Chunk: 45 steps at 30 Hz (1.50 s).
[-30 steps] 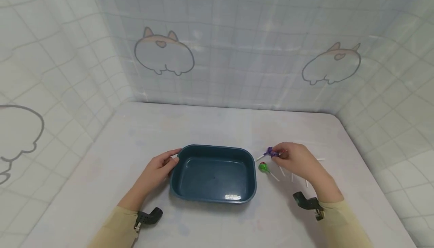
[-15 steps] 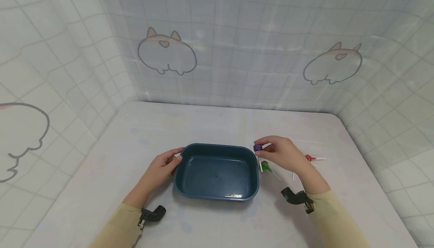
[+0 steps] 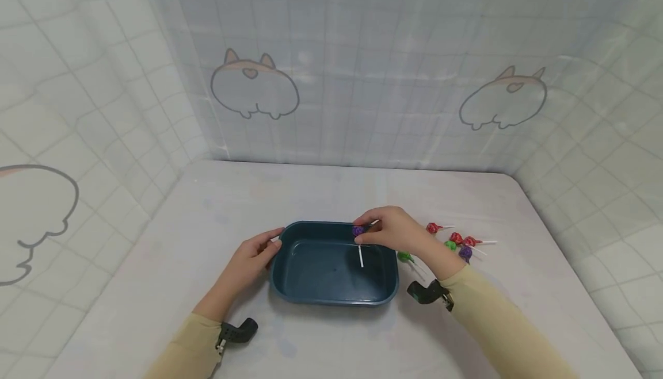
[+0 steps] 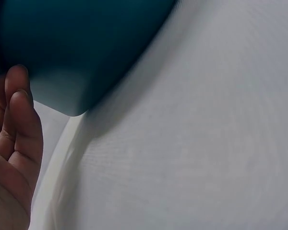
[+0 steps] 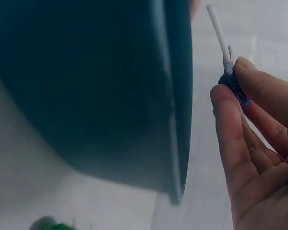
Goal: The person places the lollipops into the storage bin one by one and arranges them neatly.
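A dark teal plastic basin (image 3: 331,295) stands on the table. My left hand (image 3: 252,259) holds its left side, thumb and fingertips at the rim; the left wrist view shows fingers (image 4: 24,112) against the outer wall. Over the basin's back right part, my right hand (image 3: 391,230) pinches a purple-wrapped lollipop (image 3: 358,231) by its head, the white stick hanging down. In the right wrist view the same lollipop (image 5: 234,89) sits between thumb and finger, apart from the rim. Within the basin, the visible floor is bare.
Right of the basin lies a green lollipop (image 3: 404,256), partly behind the right arm. Farther right are red lollipops (image 3: 433,228), another green one (image 3: 450,245) and a purple one (image 3: 465,253). Tile-patterned curtains (image 3: 331,80) rise behind the table and on both sides.
My right hand picked the purple lollipop up from the pile and carried it left, over the basin. The candies under that hand are now uncovered. My left hand stays at the rim.
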Each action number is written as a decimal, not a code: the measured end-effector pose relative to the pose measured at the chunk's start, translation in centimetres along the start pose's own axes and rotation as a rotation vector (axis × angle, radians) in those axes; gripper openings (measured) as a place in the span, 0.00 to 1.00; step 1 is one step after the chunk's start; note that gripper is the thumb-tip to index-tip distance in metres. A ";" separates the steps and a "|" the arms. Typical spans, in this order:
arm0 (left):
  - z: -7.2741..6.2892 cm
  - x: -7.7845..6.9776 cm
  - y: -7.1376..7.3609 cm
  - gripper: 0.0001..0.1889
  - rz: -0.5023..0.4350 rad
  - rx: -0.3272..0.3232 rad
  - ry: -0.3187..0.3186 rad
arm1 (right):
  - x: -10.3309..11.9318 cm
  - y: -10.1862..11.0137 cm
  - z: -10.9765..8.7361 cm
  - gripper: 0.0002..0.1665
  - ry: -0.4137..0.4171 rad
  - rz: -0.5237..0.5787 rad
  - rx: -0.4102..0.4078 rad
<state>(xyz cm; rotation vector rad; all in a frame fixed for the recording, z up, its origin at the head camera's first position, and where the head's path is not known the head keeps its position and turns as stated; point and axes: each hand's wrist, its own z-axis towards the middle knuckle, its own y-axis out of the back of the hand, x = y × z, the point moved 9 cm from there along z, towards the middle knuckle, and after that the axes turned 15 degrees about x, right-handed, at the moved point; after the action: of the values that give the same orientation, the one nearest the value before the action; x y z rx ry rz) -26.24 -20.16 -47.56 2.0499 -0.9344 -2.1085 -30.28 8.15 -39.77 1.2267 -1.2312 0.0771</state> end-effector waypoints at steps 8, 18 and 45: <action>0.0 -0.2 -0.1 0.21 -0.013 0.001 0.029 | 2.2 -0.5 2.5 0.24 0.019 -0.070 0.058; -0.2 0.1 -0.2 0.24 -0.059 0.013 -0.006 | 4.1 -1.6 5.5 0.18 0.054 -0.040 0.119; -1.3 -3.1 -0.4 0.21 -0.081 0.021 0.030 | 5.7 -8.5 11.3 0.16 0.048 -0.167 0.250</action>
<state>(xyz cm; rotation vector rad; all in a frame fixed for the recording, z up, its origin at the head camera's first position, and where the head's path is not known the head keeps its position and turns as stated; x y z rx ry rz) -24.57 -18.97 -44.91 2.1583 -0.8873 -2.1096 -30.06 -6.69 -43.04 1.5318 -1.0961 0.1397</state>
